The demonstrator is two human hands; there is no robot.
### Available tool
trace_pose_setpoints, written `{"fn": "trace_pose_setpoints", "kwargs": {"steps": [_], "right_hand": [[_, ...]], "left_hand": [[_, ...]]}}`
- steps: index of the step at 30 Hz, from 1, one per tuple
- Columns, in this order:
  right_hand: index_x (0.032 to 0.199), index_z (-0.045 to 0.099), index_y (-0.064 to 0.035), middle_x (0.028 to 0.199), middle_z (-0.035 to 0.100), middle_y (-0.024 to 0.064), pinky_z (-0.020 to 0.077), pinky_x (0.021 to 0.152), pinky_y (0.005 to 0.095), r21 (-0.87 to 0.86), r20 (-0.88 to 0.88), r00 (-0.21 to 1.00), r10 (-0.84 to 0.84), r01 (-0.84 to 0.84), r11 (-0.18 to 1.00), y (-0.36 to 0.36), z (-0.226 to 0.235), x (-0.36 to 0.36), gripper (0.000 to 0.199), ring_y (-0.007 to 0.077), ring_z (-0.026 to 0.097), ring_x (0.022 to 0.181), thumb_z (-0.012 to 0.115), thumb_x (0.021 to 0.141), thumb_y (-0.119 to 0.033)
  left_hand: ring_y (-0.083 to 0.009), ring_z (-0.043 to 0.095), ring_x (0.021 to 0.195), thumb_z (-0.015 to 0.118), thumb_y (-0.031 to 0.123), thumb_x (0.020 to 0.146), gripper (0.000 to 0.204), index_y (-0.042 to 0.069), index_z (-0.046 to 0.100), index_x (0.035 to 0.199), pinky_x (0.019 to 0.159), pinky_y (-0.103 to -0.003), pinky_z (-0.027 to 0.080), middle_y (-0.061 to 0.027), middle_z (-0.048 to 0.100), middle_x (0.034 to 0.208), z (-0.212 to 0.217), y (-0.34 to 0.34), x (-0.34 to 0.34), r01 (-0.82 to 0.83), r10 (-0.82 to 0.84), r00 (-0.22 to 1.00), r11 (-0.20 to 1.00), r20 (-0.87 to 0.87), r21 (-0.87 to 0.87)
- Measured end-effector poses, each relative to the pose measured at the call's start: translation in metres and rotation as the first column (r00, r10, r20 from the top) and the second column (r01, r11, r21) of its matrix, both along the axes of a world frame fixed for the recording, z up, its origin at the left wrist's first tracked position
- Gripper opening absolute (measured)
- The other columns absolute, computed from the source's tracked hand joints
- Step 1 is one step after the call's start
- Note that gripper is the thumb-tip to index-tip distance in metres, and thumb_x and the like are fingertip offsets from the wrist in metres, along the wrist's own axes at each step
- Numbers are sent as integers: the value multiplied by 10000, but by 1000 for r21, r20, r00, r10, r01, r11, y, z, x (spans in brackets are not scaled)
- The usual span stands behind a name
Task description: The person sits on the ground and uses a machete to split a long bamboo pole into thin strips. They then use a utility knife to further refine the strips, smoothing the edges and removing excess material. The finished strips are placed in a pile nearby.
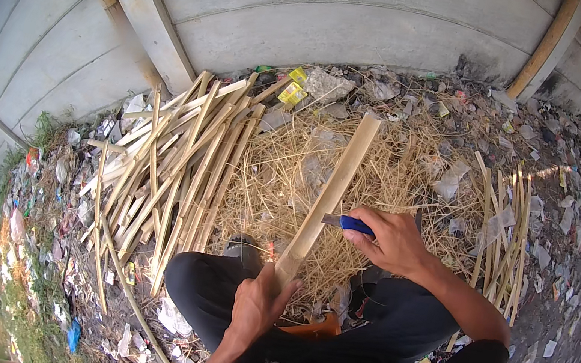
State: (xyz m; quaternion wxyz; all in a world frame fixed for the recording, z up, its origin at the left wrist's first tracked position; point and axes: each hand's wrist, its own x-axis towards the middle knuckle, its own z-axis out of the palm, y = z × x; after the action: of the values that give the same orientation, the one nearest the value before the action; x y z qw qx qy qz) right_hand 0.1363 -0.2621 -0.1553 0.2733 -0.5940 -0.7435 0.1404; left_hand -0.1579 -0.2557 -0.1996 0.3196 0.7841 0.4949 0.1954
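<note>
A split bamboo strip (pixel 340 182), pale and hollowed along its length, slants up and away from my lap. My left hand (pixel 258 304) is wrapped around its near end. In my right hand (pixel 396 242) is a knife with a blue handle (pixel 357 225), gripped in closed fingers. Its short blade (pixel 331 220) points left and meets the strip's right edge around the middle. The strip's far end rests over or just above the straw-like shavings; which of the two I cannot tell.
A heap of split bamboo strips (pixel 178 171) lies to the left. Several thinner strips (pixel 502 238) lie to the right. Shavings (pixel 269 170) cover the ground ahead, with scattered litter around. A grey panel wall (pixel 346 23) runs along the back. My folded legs (pixel 201 289) are close below.
</note>
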Motion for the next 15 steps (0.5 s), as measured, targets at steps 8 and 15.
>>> {"fn": "trace_pose_setpoints", "kwargs": {"steps": [8,15], "right_hand": [[1125,685,-92,903,734,72,566,526,381,82,25,998,59,-61,995,-10,-21,-36,319,257,715,643,660,1007,-387],[1126,686,-99,868,728,91,570,527,379,130,-5,998,55,-54,990,-8,-25,-48,303,277,716,640,687,992,-371]], "left_hand": [[-439,669,613,806,318,921,446,-33,534,873,550,-464,497,-229,638,645,20,10,10,-70,69,996,997,60,25],[-426,672,611,817,318,911,454,-36,535,877,547,-455,494,-220,649,664,16,12,17,-105,99,992,992,80,72]]}}
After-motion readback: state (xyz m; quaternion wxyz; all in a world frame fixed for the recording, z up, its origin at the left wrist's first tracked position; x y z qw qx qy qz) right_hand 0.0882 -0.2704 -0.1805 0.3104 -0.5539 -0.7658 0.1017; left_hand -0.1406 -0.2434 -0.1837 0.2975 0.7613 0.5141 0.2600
